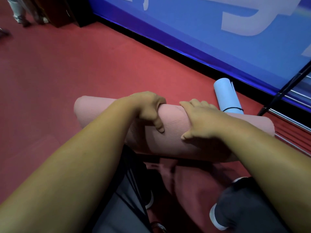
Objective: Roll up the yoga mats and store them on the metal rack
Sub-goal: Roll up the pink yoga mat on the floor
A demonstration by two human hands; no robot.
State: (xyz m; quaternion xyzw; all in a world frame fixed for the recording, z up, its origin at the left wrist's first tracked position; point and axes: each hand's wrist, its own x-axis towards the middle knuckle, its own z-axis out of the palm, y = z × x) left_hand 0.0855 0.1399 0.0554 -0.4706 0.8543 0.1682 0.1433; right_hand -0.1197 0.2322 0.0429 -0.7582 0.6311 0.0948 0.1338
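The left grip (149, 109) is clamped on the pink mat (104, 113): its fingers curl over the top and far side of the roll, and the thumb presses into the ribbed near side. Just beside it, the right grip (199, 121) is closed on the same roll, palm on top, fingers bent over the far curve and thumb stretched along the near side. The pink mat is rolled up and lies crosswise in front of the person, above the dark trousers (121, 207) and the shoes (214, 217); whether it rests on anything cannot be told. Past its right end a blue mat (226, 93) lies rolled on the red floor (67, 73), a thin black band around it near the pink roll. The bars of the metal rack (296, 121) show at the right edge, close to both mats. A blue wall panel (193, 31) with pale lettering runs behind, and another person's legs (16, 12) stand at the top left.
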